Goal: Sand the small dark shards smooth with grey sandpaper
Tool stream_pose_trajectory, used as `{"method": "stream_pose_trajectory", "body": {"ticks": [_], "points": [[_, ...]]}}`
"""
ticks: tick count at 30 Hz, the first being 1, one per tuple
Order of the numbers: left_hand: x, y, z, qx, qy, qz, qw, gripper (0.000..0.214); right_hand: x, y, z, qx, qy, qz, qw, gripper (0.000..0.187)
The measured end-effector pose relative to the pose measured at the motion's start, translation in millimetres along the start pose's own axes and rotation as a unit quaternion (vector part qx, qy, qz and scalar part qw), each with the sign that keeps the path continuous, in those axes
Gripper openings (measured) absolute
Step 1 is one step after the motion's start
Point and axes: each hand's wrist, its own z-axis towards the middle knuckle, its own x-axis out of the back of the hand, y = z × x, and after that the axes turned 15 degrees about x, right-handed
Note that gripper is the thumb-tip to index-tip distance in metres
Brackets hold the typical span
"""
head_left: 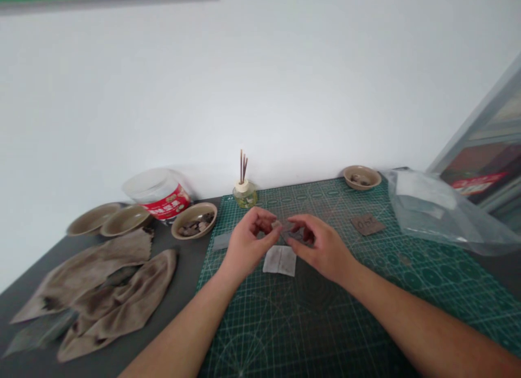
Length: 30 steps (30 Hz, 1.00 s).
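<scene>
Over the green cutting mat (252,324) my two hands come close together. My left hand (252,234) pinches a small brownish piece (277,225) between thumb and fingers; its exact kind is too blurred to tell. Facing it, my right hand (315,239) has thumb and fingers curled inward, around a thin greyish thing (288,230) that I cannot make out. Just below the hands, a white folded cloth or paper square (280,260) lies flat on the mat. A grey flat strip (222,241) rests left of my left hand.
Left stand a bowl of stones (194,222), two more bowls (126,220), a red-labelled tub (158,196) and crumpled brown cloths (122,296). A reed diffuser (245,193) is behind. Rightward are a marked brown card (367,224), a small bowl (362,178) and a clear plastic bag (439,210).
</scene>
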Motion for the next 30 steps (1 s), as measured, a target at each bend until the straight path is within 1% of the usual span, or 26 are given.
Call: {"method": "stream_pose_trajectory", "body": {"ticks": [2,4,6,8,11,13,14,15,17,19,21,23,26,30], "points": [[-1.8,-0.7,-0.7,0.033,-0.068,-0.014,0.997,0.017,1.7,-1.2,-0.2,0.019,-0.015,0.031,0.999,0.038],[-3.3,-1.2,-0.7,0.066,-0.126,-0.043,0.989,0.020,2.0,-2.6,-0.3,0.037,-0.027,0.047,0.998,0.036],[-3.3,-1.3,0.2,0.090,-0.162,-0.062,0.981,0.022,1.4,-3.2,-0.1,0.042,-0.031,0.049,0.997,0.031],[-0.6,0.1,1.2,0.102,-0.187,-0.055,0.976,0.021,0.6,-2.4,-0.1,0.034,-0.034,0.041,0.998,0.026],[9.9,5.9,2.4,0.087,-0.191,0.006,0.978,0.018,-0.5,0.1,-1.2,0.023,-0.051,0.012,0.998,0.021],[19.8,11.1,2.6,0.060,-0.175,0.084,0.979,0.020,-1.9,1.6,-2.7,0.028,-0.080,-0.005,0.996,0.023],[24.5,13.3,2.3,0.046,-0.171,0.140,0.974,0.016,-3.1,2.1,-3.7,0.036,-0.101,-0.009,0.994,0.024],[28.4,14.9,1.8,0.038,-0.181,0.205,0.961,0.013,-4.5,2.6,-4.7,0.047,-0.124,-0.011,0.991,0.025],[32.6,15.7,-0.5,0.037,-0.207,0.327,0.921,0.010,-7.9,3.5,-6.8,0.071,-0.171,-0.022,0.983,0.022],[32.0,13.9,-4.2,0.039,-0.225,0.410,0.883,0.009,-11.3,4.8,-8.7,0.091,-0.206,-0.047,0.973,0.017],[28.7,10.7,-8.0,0.042,-0.214,0.447,0.867,0.012,-13.6,6.3,-10.6,0.113,-0.229,-0.073,0.964,0.014],[25.9,7.1,-10.1,0.042,-0.203,0.461,0.863,0.015,-15.0,7.4,-12.2,0.129,-0.231,-0.089,0.960,0.013],[26.1,2.0,-9.0,0.039,-0.207,0.470,0.857,0.012,-18.1,6.7,-13.6,0.125,-0.219,-0.107,0.962,0.007],[31.5,-4.1,-5.1,0.045,-0.227,0.459,0.858,0.010,-25.7,2.0,-14.4,0.123,-0.228,-0.115,0.959,0.007]]}}
